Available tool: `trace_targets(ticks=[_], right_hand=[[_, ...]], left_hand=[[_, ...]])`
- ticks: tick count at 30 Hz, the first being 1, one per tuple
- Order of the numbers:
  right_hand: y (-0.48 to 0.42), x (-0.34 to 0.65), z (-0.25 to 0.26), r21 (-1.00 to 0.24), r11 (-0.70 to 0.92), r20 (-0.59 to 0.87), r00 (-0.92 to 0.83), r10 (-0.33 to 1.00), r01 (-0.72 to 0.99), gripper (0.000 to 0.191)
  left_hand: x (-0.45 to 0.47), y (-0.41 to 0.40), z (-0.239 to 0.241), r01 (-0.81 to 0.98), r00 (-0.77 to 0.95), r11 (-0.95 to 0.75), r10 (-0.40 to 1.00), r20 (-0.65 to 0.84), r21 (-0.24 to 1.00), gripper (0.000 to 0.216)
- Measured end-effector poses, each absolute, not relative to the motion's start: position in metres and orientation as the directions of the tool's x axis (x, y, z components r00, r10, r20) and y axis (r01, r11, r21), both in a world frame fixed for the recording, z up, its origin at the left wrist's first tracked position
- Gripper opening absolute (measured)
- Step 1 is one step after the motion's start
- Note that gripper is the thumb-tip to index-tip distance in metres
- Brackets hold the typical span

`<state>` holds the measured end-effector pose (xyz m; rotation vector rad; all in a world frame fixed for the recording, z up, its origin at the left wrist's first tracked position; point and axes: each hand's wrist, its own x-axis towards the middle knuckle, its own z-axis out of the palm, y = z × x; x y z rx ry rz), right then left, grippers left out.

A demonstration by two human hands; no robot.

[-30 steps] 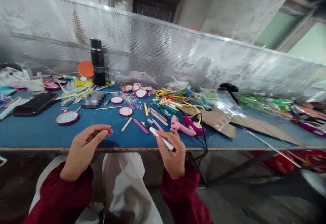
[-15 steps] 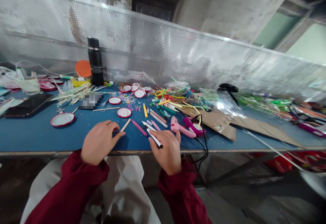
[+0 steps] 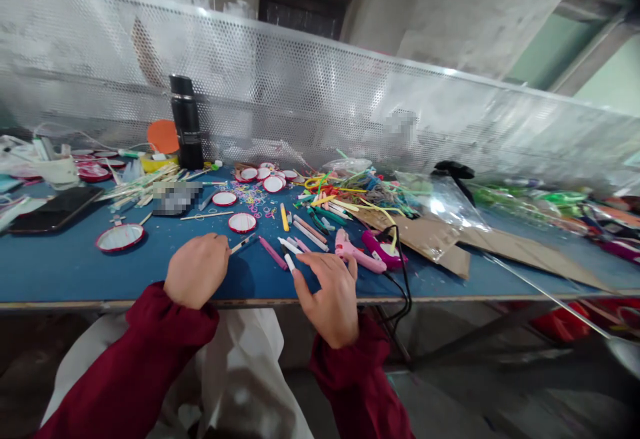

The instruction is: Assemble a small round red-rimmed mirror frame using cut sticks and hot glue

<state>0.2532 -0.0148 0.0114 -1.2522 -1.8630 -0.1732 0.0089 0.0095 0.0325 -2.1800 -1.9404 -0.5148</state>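
Note:
My left hand rests on the blue table near its front edge. Its fingers are curled and pinch the near end of a flat wooden stick, which points away to the right. My right hand lies on the table with its fingers stretched out. A white marker with a black tip lies on the table just off its thumb and forefinger, and I see no grip on it. A pink stick lies between my hands.
Red-rimmed round mirrors lie on the left and in the middle. A pink glue gun with a black cord sits right of my right hand. Further off are cardboard, a phone, a black flask and a perforated metal panel.
My left hand moved forward onto the table and pinched the wooden stick. My right hand lowered the white marker to the table and flattened out beside it.

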Motion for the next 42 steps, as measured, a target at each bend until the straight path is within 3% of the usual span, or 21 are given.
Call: trace_targets(ticks=[7, 14, 20, 26, 31, 42], right_hand=[[-0.012, 0.255, 0.015, -0.365, 0.495, 0.755, -0.060, 0.653, 0.788, 0.012], [-0.024, 0.262, 0.012, -0.349, 0.475, 0.783, -0.027, 0.621, 0.808, 0.011], [-0.026, 0.310, 0.015, -0.238, 0.235, 0.783, 0.043, 0.621, 0.943, 0.017], [-0.008, 0.345, 0.017, -0.059, -0.010, 0.667, 0.047, 0.744, 0.998, 0.023], [0.002, 0.344, 0.014, 0.074, -0.071, 0.594, 0.013, 0.804, 0.995, 0.025], [-0.003, 0.352, 0.003, 0.054, 0.010, 0.697, -0.045, 0.716, 0.999, 0.020]], left_hand=[[-0.013, 0.016, 0.044, 0.979, -0.136, 0.098, 0.968, 0.212, 0.178, 0.033], [-0.022, 0.020, 0.035, 0.982, -0.157, 0.137, 0.974, 0.161, 0.129, 0.032], [-0.032, 0.019, 0.028, 0.968, -0.159, 0.106, 0.961, 0.227, 0.228, 0.042], [-0.026, 0.004, 0.025, 0.970, -0.134, 0.036, 0.902, 0.410, 0.240, 0.044], [-0.016, -0.003, 0.021, 0.958, -0.087, -0.067, 0.858, 0.507, 0.278, 0.043], [-0.040, -0.031, 0.007, 0.908, -0.053, -0.210, 0.801, 0.596, 0.364, 0.031]])
